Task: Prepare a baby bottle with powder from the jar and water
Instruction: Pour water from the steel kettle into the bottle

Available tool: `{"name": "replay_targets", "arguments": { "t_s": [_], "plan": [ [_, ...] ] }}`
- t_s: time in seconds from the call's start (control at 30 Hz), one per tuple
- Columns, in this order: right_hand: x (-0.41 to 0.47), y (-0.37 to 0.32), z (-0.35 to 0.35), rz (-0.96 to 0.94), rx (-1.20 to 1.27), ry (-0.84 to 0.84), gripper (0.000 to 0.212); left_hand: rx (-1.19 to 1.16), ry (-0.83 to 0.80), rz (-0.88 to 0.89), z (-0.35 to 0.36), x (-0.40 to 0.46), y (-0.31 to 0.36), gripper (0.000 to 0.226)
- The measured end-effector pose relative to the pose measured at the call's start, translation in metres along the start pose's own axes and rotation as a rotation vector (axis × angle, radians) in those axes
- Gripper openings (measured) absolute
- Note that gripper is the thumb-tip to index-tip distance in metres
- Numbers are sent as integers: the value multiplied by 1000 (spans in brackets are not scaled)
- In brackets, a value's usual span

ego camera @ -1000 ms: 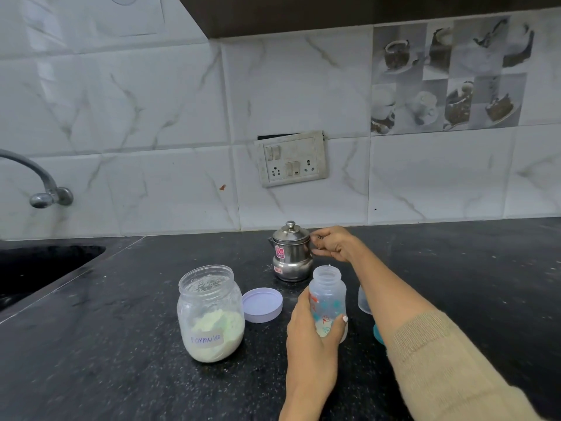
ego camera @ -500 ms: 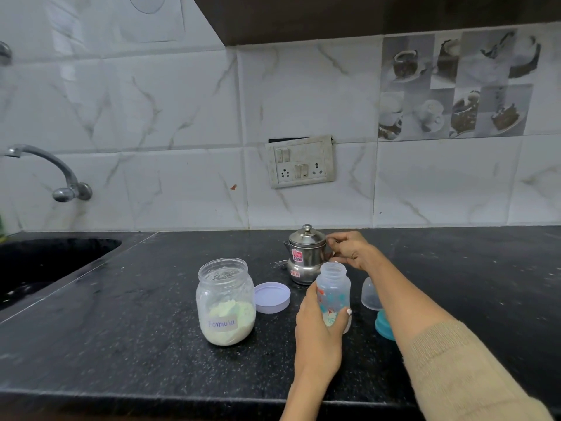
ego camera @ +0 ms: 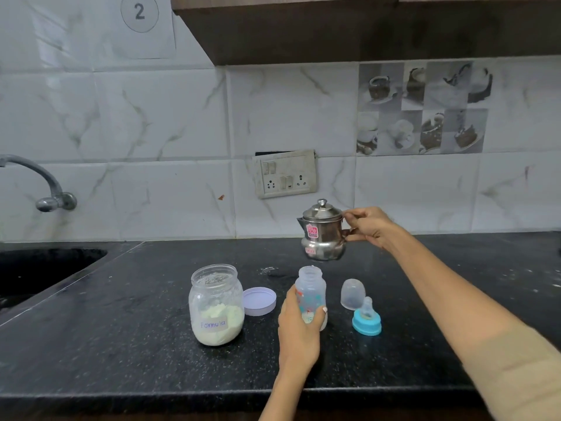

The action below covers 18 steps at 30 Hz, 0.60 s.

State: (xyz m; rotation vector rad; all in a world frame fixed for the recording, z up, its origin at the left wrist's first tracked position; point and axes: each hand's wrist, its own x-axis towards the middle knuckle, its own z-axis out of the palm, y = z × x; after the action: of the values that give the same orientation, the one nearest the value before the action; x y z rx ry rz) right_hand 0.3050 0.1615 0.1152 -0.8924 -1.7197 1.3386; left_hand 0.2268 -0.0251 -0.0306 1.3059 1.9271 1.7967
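An open clear baby bottle (ego camera: 310,291) stands upright on the black counter (ego camera: 121,323), with a little powder at its bottom. My left hand (ego camera: 299,328) is wrapped around its lower half. My right hand (ego camera: 368,226) grips the handle of a small steel kettle (ego camera: 322,232) with its lid on, held in the air behind and above the bottle. The open glass jar (ego camera: 216,305) labelled "Formula", about a third full of pale powder, stands to the left of the bottle.
The jar's lilac lid (ego camera: 260,301) lies between jar and bottle. A clear bottle cap (ego camera: 352,294) and the blue ring with teat (ego camera: 366,321) sit right of the bottle. A sink (ego camera: 39,270) and tap (ego camera: 45,189) are at the far left. A wall socket (ego camera: 285,174) is behind.
My right hand has lifted the steel kettle off the counter. My left hand stays on the bottle. The camera has tilted up.
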Motion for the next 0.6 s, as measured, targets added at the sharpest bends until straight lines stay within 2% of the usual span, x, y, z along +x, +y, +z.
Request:
{"name": "replay_targets", "arguments": {
  "t_s": [0.27,0.6],
  "plan": [
    [-64,-26,-41,-20,-36,-50,18,-75,24,-65,-6,-4,7,54],
    [-92,-27,-38,-17,-145,-77,25,-116,12,-109,-9,-5,12,62]
  ]
}}
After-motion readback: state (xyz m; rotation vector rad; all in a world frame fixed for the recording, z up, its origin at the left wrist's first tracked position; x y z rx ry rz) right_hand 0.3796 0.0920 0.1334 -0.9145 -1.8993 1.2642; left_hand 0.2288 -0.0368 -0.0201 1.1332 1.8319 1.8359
